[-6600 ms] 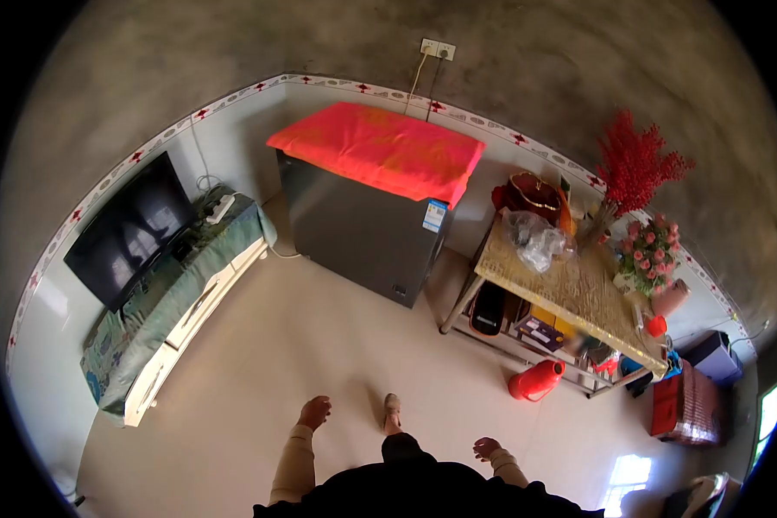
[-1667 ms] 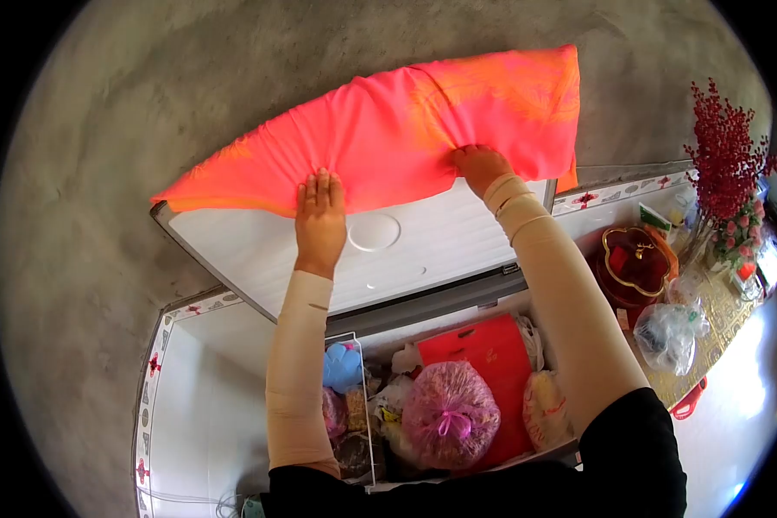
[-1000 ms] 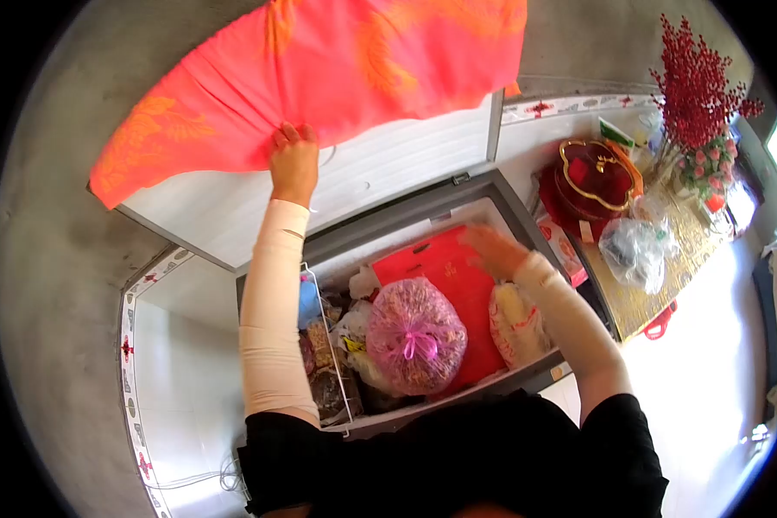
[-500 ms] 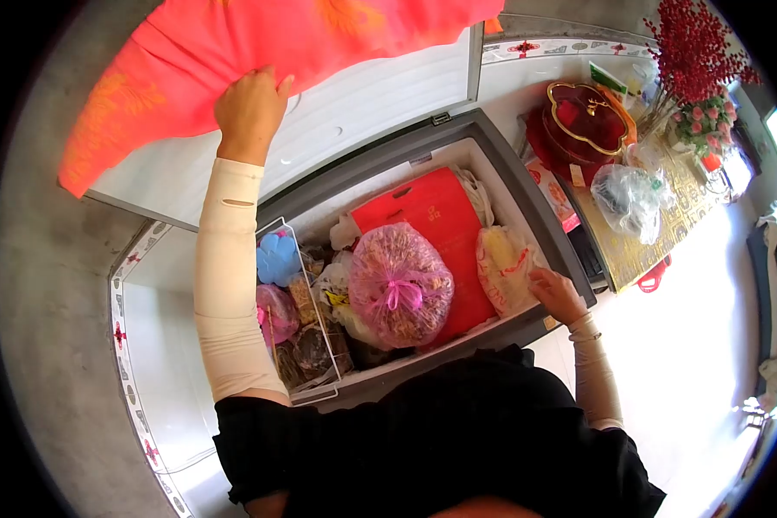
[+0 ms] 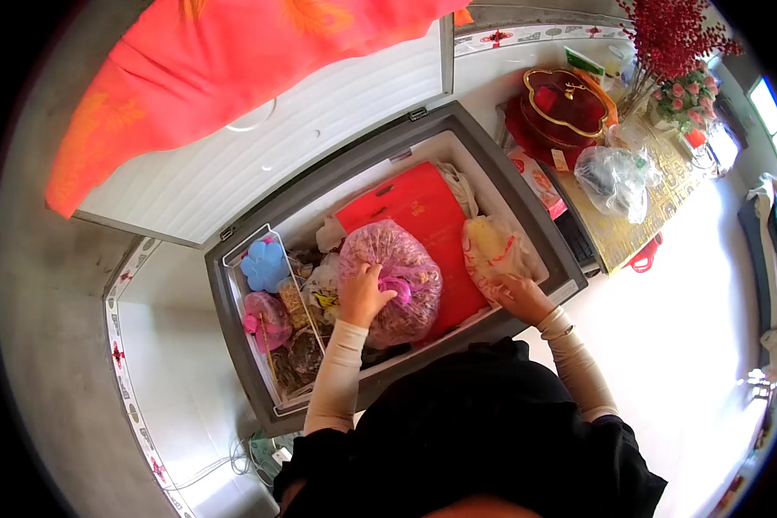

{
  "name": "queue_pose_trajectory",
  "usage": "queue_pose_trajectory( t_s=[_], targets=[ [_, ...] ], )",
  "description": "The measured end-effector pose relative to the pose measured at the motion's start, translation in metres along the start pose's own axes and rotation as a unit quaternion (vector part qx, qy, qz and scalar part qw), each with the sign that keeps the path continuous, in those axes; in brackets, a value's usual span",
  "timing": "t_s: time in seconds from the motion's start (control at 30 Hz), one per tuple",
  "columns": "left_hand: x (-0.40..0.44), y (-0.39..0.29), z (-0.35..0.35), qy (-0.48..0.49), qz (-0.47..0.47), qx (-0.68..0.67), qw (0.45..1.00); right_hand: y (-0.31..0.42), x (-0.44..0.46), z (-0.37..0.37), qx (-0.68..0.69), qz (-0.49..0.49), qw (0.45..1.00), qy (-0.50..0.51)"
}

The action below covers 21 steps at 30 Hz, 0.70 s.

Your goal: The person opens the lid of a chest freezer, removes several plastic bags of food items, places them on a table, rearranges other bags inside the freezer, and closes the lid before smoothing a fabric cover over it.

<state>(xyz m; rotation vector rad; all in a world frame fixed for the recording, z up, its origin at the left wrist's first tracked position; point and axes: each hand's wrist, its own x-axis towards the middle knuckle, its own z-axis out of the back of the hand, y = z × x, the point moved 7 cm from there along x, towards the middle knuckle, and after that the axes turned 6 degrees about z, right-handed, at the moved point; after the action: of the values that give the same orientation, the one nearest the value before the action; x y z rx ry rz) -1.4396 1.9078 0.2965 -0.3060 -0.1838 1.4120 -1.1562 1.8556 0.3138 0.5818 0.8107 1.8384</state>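
A chest freezer [image 5: 540,216] stands open below me, its white-lined lid [image 5: 345,108] raised and draped with a red-orange cloth [image 5: 190,78]. My left hand [image 5: 365,298] rests on a pink-tied clear bag [image 5: 406,250], fingers bent beside the knot. At the right end, my right hand [image 5: 521,298] touches a white bag with red print [image 5: 490,246], its fingers partly spread. Between and behind the bags lies a flat red box [image 5: 445,211]. A wire basket [image 5: 295,281] on the left holds a blue flower-shaped item [image 5: 265,265] and a pink bag [image 5: 266,322].
Right of the freezer, a gold-covered table [image 5: 639,220] bears a red gold-rimmed box [image 5: 565,108], a crumpled clear plastic bag [image 5: 615,181], pink flowers [image 5: 686,95] and red berry branches [image 5: 669,34]. Cables [image 5: 237,457] lie at the lower left.
The lid was raised by both hands. My left hand has since left the cloth and come down onto the pink-tied bag. My right hand has moved from the freezer's rim to the white bag.
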Motion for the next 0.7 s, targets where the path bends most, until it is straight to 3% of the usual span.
queue_pose_trajectory(
  t_s=[0.17,0.23,0.37,0.47,0.57,0.63,0.7],
  targets=[
    [-0.016,-0.002,-0.012,-0.025,0.047,0.026,0.998,-0.002,0.001,-0.024,0.002,0.043,0.999,0.021],
    [-0.020,-0.001,-0.005,-0.152,0.017,0.011,0.988,0.005,0.007,-0.032,0.013,0.060,0.998,0.027],
    [-0.020,0.012,-0.021,-0.130,0.060,0.030,0.989,0.031,0.027,-0.048,0.023,0.099,0.994,0.050],
    [-0.021,0.010,-0.011,-0.182,0.020,-0.007,0.983,0.050,0.043,-0.064,0.018,0.137,0.987,0.078],
    [-0.022,0.014,-0.005,-0.126,0.053,-0.070,0.988,0.077,0.055,-0.071,0.027,0.161,0.982,0.094],
    [-0.026,0.006,-0.006,-0.064,0.053,-0.218,0.972,0.078,0.067,-0.083,0.010,0.192,0.979,0.069],
    [-0.032,-0.007,-0.001,-0.100,0.033,-0.221,0.970,0.082,0.078,-0.093,-0.008,0.223,0.974,0.047]
  ],
)
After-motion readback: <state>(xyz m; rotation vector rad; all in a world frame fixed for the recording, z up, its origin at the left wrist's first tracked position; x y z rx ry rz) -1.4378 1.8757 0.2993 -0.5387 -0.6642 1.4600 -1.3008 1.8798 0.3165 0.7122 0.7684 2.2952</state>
